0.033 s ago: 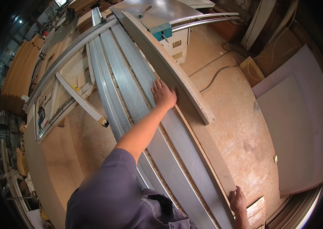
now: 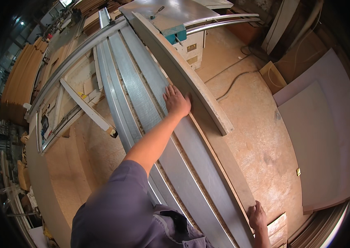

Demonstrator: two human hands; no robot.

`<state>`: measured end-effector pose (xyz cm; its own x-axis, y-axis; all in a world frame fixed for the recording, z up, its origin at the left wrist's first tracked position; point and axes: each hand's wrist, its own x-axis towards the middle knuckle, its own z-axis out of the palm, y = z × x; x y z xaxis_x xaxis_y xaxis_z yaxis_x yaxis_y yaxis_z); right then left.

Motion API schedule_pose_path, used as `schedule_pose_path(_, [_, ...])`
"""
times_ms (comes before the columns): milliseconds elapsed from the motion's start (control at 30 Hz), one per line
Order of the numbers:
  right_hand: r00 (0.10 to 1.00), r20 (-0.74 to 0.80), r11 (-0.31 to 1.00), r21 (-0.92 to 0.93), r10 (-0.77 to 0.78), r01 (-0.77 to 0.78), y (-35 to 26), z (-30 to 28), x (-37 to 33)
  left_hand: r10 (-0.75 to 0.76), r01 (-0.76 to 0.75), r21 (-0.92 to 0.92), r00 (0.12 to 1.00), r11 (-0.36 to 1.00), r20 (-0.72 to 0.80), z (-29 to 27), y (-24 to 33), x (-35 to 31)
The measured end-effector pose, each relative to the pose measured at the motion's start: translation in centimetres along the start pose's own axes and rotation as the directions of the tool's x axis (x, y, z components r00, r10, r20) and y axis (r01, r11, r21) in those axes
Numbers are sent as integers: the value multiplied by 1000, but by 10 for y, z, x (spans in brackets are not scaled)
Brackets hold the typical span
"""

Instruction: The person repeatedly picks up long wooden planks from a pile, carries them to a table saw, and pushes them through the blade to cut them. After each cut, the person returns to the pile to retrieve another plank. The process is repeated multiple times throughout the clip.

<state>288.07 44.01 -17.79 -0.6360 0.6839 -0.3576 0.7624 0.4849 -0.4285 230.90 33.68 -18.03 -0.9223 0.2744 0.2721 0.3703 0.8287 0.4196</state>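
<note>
A long brown board [image 2: 224,155] lies along the right side of the ribbed metal sliding table [image 2: 191,153]. On its far part runs a second, narrower wooden piece [image 2: 191,76], which looks set on edge. My left hand [image 2: 177,102] rests at the board's left edge, with its fingers stretched over the metal and its thumb against the wood. At the near end, my right hand [image 2: 258,217] has its fingers curled round the board's right corner. Part of that grip is hidden.
A smooth metal machine top [image 2: 170,10] with a teal block [image 2: 176,34] and metal rails [image 2: 224,20] stands at the far end. Large panels [image 2: 321,144] lean at the right. A cable [image 2: 234,80] crosses the floor. Stacked wood sheets [image 2: 22,82] stand at the left.
</note>
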Motion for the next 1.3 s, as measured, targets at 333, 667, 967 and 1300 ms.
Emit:
schedule_pose_path(333, [996,-9,995,-37,-90,90,-35,2,11,-21,21,-28,1000,999,-6,-3,-20,35])
schedule_pose_path(667, [993,-4,993,-38,-116,116,-73,6,23,-30,30,-15,1000,999,-2,-17,-34,72])
schedule_pose_path(967, [992,56,992,-50,-111,114,-97,9,32,-23,22,-17,999,1000,-34,-21,-49,98])
schedule_pose_path(1300, [994,85,996,-58,-64,69,-154,7,56,-136,105,-166,973,980,-187,-30,-54,125])
